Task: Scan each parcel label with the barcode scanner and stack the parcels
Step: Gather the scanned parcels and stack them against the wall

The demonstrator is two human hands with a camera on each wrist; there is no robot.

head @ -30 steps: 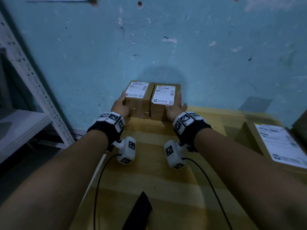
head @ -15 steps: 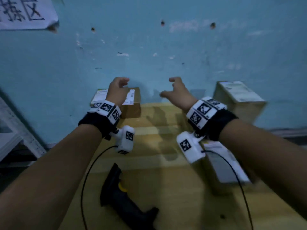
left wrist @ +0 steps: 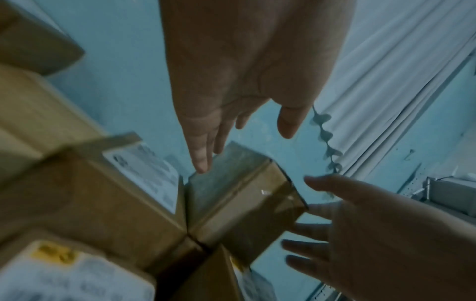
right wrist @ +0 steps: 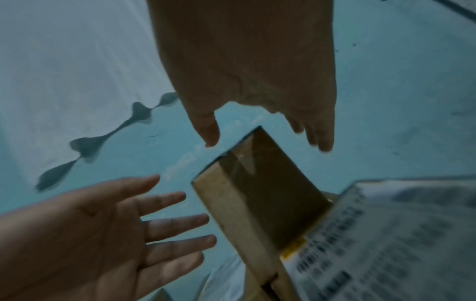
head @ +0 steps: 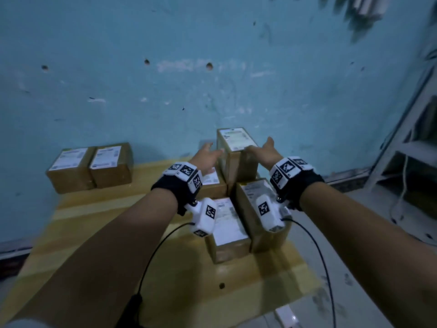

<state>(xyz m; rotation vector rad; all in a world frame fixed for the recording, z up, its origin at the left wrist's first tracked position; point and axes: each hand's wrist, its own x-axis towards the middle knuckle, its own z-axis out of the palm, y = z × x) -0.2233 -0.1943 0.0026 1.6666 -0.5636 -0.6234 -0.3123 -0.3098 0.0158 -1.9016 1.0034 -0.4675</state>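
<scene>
Parcel stands tall between my two hands, its long axis upright and label on top, with my left hand and right hand both spread, gripping nothing, flanking its sides about equally near, I judge.
</scene>
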